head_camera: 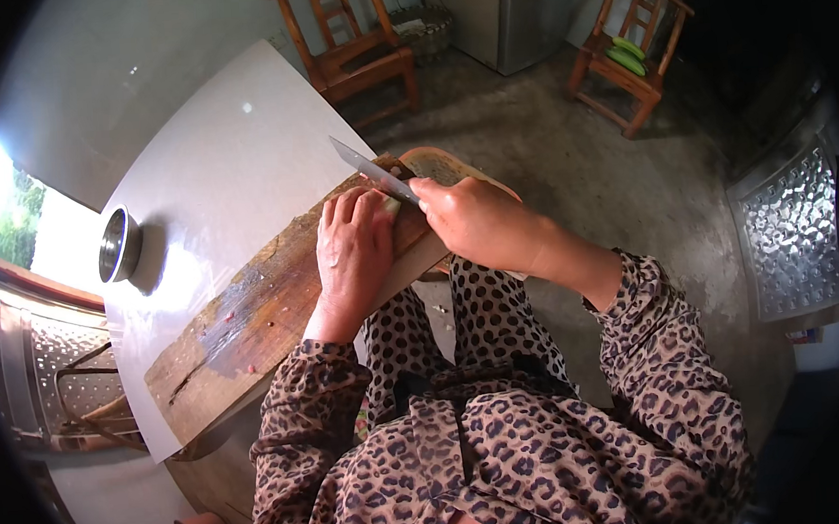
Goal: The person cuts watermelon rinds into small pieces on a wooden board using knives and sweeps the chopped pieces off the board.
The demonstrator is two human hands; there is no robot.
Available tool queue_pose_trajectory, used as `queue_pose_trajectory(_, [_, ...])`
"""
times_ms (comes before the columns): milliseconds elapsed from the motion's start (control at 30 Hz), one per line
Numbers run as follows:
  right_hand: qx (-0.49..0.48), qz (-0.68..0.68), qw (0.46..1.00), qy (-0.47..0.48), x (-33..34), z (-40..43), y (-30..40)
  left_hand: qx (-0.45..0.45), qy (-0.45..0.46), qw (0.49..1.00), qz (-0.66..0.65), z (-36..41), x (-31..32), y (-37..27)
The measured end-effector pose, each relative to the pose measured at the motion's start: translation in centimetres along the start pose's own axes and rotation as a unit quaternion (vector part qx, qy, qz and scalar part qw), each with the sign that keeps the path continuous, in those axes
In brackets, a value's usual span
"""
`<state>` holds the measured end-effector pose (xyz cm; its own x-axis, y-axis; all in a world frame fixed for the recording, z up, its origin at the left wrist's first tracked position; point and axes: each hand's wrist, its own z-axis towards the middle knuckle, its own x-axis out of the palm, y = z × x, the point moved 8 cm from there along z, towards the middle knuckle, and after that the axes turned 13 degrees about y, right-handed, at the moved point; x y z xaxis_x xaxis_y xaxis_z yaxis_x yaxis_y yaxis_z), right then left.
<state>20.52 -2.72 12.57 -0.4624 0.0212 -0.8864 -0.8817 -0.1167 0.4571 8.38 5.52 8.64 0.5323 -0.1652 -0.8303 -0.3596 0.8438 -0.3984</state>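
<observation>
My right hand (471, 220) is closed around the handle of a kitchen knife (372, 170), whose blade points up and to the left over the far end of a thick wooden chopping board (265, 309). Right beside the blade, my left hand (354, 230) presses down on a pale piece of food (390, 204), mostly hidden by the fingers; its kind I cannot tell. Small red bits lie scattered on the board, and its surface looks wet in the middle. A reddish bit clings near the blade.
The board rests along the edge of a white table (207, 152), which also bears a metal bowl (120, 244). An orange-rimmed basket (457, 162) stands below the board's far end. Beyond are a wooden chair (362, 55) and another chair (619, 73) holding green vegetables (626, 57).
</observation>
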Motion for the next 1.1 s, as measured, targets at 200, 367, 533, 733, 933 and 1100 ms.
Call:
queue_pose_trajectory(200, [-0.039,0.000,0.999,0.003,-1.4,-2.1,1.4,-0.031,-0.008,0.999,0.027,-1.0,-1.1,0.0])
queue_pose_trajectory(367, [-0.015,-0.058,0.995,0.080,-0.8,-3.2,2.9,-0.022,0.014,1.000,0.001,-1.0,-0.8,0.3])
queue_pose_trajectory(533, [-0.005,-0.066,0.994,0.088,-1.1,-2.5,3.1,-0.015,0.016,1.000,-0.009,-1.0,-1.0,0.2])
queue_pose_trajectory(733, [0.012,-0.005,0.998,0.056,0.2,0.0,1.0,-0.007,0.004,1.000,-0.026,-1.1,-0.9,0.2])
queue_pose_trajectory(933, [-0.034,0.023,0.999,0.018,-1.2,-1.4,1.7,-0.028,-0.001,0.998,-0.059,-1.3,-1.0,0.8])
queue_pose_trajectory(1100, [-0.031,-0.015,0.997,0.064,-1.6,-2.5,3.7,-0.018,-0.004,0.999,-0.038,-1.5,-0.8,0.9])
